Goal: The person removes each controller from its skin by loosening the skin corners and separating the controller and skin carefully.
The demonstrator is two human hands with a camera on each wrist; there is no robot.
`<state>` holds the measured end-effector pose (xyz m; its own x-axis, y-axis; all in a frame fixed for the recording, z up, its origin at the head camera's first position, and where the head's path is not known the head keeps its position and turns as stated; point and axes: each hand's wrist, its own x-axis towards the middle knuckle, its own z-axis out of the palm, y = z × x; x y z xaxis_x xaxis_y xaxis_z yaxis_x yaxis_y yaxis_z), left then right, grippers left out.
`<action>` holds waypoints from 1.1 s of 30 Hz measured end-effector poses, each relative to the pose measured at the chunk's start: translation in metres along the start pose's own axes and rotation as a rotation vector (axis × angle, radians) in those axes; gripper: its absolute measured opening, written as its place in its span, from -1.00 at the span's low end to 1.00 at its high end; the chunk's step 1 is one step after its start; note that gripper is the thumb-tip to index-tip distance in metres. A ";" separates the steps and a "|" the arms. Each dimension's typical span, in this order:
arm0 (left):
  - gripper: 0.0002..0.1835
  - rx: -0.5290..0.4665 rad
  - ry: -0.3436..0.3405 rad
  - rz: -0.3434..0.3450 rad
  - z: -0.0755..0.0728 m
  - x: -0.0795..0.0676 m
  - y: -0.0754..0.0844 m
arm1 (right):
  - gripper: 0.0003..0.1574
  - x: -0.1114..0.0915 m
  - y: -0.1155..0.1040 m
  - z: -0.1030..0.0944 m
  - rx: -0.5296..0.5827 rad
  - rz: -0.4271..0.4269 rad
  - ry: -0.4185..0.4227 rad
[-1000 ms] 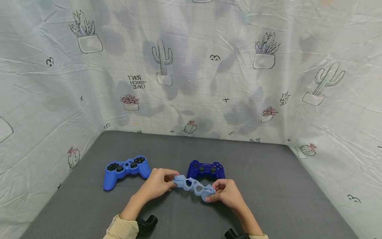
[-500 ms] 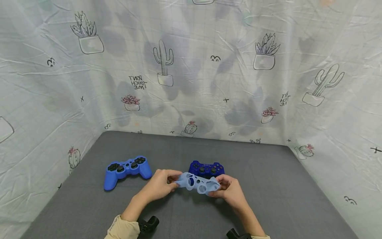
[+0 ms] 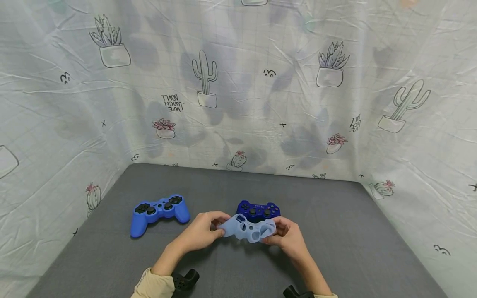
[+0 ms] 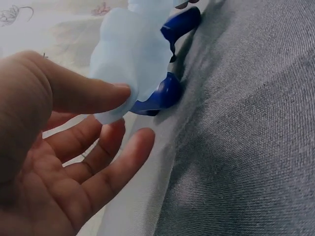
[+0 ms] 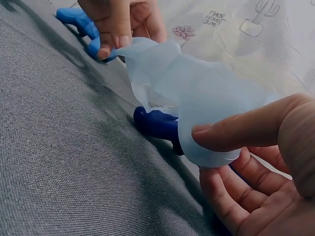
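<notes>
A pale blue, see-through silicone controller cover (image 3: 244,228) is stretched between both hands above the table. The left hand (image 3: 203,229) pinches its left grip end between thumb and fingers; in the left wrist view the thumb (image 4: 106,96) lies flat on the cover. By its right grip end the right hand (image 3: 288,236) pinches it, thumb on the near side in the right wrist view. Holes for sticks and buttons show in its face. Just behind it lies a dark blue game controller (image 3: 258,209), partly hidden by the cover.
To the left on the grey table (image 3: 316,207) lies a game controller in a bright blue cover (image 3: 160,212). A white curtain (image 3: 238,103) printed with cacti hangs at the back and sides.
The cover was sagging and twisted a second ago; now it is raised slightly and turned with its holed face more visible. Both hands moved slightly with it and kept their hold.
</notes>
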<state>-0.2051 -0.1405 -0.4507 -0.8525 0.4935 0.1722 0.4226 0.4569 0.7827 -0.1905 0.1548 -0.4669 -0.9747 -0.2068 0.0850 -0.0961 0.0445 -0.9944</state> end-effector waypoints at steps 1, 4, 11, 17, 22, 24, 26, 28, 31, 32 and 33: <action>-0.62 -0.023 -0.016 -0.003 0.000 0.000 0.000 | -0.48 0.000 0.000 0.000 -0.005 -0.008 0.002; -0.55 -0.143 -0.092 -0.025 0.000 0.000 0.001 | -0.50 0.000 -0.002 0.000 -0.023 -0.019 0.015; -0.53 -0.277 -0.118 -0.109 0.009 0.003 0.005 | -0.60 0.000 -0.003 -0.001 -0.025 -0.040 0.012; -0.68 -0.221 -0.014 -0.092 0.014 0.004 0.006 | -0.58 0.001 -0.001 -0.002 0.041 -0.067 -0.021; -0.71 -0.220 0.044 -0.043 0.010 0.004 0.010 | -0.51 0.001 -0.002 -0.004 0.074 -0.077 -0.026; -0.71 -0.213 0.059 -0.033 0.008 0.003 0.011 | -0.47 0.001 -0.003 -0.004 0.082 -0.072 -0.014; -0.70 -0.204 0.077 -0.034 0.007 0.003 0.012 | -0.43 0.001 -0.005 -0.004 0.094 -0.053 0.002; -0.69 -0.195 0.094 -0.038 0.006 0.003 0.012 | -0.41 0.001 -0.007 -0.004 0.107 -0.030 0.022; -0.70 -0.181 0.123 -0.039 0.006 0.003 0.012 | -0.45 0.002 -0.007 -0.003 0.104 0.012 0.057; -0.70 -0.178 0.134 -0.039 0.005 0.003 0.012 | -0.48 0.002 -0.008 -0.003 0.094 0.029 0.072; -0.70 -0.178 0.144 -0.035 0.005 0.003 0.012 | -0.50 0.002 -0.007 -0.003 0.080 0.048 0.090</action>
<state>-0.2009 -0.1292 -0.4437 -0.9064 0.3627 0.2168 0.3418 0.3277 0.8808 -0.1928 0.1572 -0.4591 -0.9923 -0.1174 0.0392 -0.0364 -0.0266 -0.9990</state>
